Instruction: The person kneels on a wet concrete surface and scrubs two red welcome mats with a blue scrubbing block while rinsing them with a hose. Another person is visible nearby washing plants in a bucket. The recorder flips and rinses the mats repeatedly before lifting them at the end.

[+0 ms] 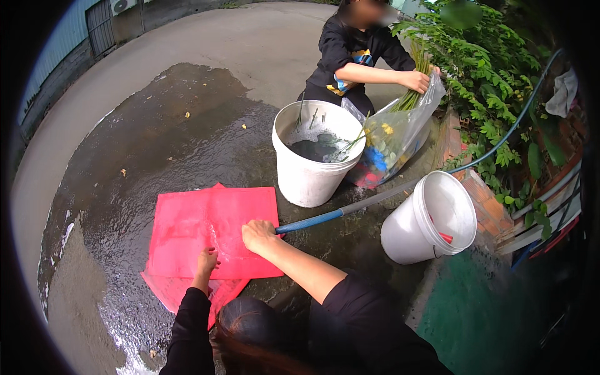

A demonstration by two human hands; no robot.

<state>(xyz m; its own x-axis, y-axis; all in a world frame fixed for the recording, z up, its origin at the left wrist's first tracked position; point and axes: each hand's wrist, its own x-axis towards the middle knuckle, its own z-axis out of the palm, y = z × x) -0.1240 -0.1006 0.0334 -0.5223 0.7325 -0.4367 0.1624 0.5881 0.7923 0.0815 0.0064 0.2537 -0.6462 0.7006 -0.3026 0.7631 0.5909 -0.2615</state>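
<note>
My right hand [258,236] is closed around the end of a blue hose [312,221], over the right part of a bright pink sheet [187,215]. Water streaks and a wet sheen show on the sheet, which lies flat on the wet ground. Another pink sheet [169,292] sticks out from beneath it on the near side. My left hand [207,259] hovers at or just above the near part of the top sheet, fingers loosely bent and holding nothing I can see. Whether it touches the sheet, I cannot tell.
A white bucket [294,178] with dark water and stems stands ahead. To the right a second white bucket [403,231] leans, something red inside. Across from me a person [350,69] holds green stems in a clear plastic bag [406,140]. Leafy plants [481,69] border bricks [484,203] at right.
</note>
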